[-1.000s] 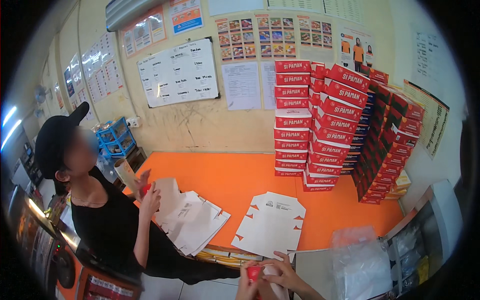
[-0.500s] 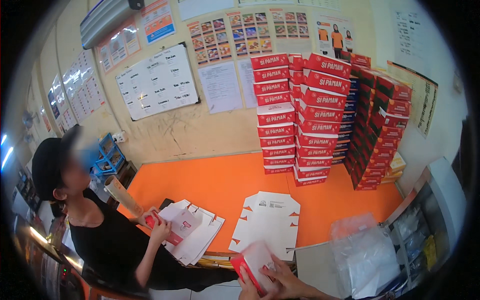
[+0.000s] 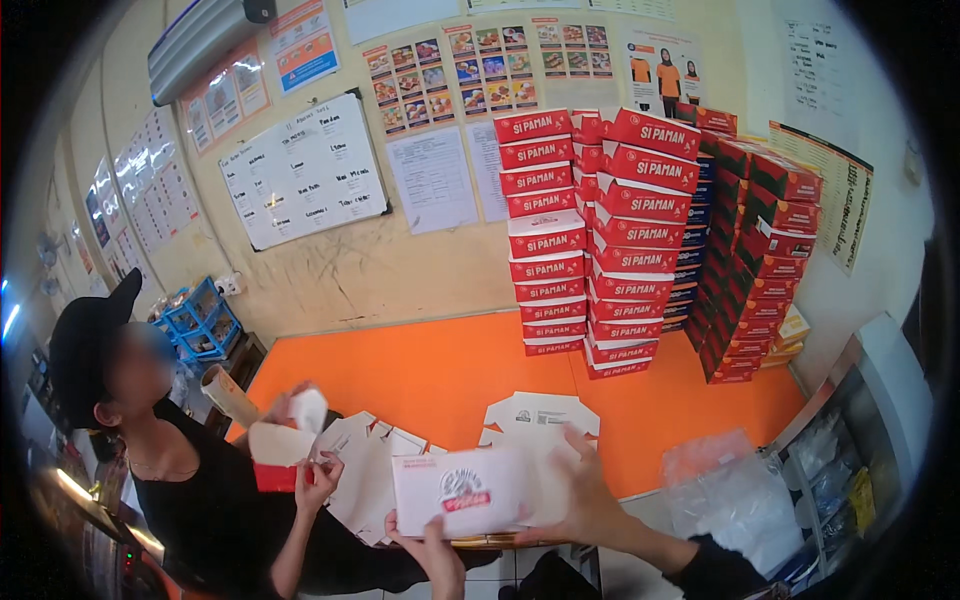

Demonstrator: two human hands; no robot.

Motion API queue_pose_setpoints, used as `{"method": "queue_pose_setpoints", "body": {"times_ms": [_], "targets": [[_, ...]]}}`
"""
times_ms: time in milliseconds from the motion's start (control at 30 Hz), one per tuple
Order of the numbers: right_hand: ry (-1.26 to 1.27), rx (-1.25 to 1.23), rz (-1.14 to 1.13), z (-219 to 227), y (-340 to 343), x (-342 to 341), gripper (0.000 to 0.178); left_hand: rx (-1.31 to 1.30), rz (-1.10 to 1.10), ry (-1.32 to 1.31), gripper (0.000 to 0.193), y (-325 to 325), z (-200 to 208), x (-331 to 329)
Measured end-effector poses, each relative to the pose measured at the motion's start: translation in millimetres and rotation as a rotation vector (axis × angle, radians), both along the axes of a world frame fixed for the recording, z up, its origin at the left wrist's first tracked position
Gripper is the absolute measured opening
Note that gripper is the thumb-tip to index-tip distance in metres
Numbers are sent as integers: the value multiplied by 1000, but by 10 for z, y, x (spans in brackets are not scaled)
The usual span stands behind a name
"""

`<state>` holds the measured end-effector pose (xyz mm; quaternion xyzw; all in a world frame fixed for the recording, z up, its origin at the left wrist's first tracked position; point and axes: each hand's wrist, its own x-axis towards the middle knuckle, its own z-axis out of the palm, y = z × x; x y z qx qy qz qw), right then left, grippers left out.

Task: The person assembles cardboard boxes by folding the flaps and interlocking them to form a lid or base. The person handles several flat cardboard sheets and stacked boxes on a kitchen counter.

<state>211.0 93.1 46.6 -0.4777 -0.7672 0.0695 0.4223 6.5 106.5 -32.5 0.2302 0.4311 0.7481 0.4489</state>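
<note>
My left hand grips a white-lidded carton box from below, its thumb on the near face. The box is held level in front of the table's near edge, a red and grey print on its lid. Beside the box's right end is my right hand, open, fingers spread and slightly blurred; whether it touches the box I cannot tell. Just beyond, a flat white carton blank lies on the orange table, partly covered by the box and my right hand.
At left a co-worker in black handles a partly open red-and-white carton above more flat blanks. Tall stacks of red boxes stand at the back right. Clear plastic bags lie at near right, beside a grey metal-edged unit.
The box has risen and moved left, turning from a tilted red side to its white lid. My right hand has opened and drawn away. The co-worker's carton is now opened out.
</note>
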Motion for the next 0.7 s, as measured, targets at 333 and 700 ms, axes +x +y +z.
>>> {"method": "queue_pose_setpoints", "body": {"times_ms": [333, 700], "targets": [[-502, 774, -146, 1162, 2642, 591, 66, 551, -67, 464, 36, 221, 326, -139], [-651, 569, -630, 674, 3958, 1045, 52, -142, -755, 856, 31, 1298, 170, -1381]]}}
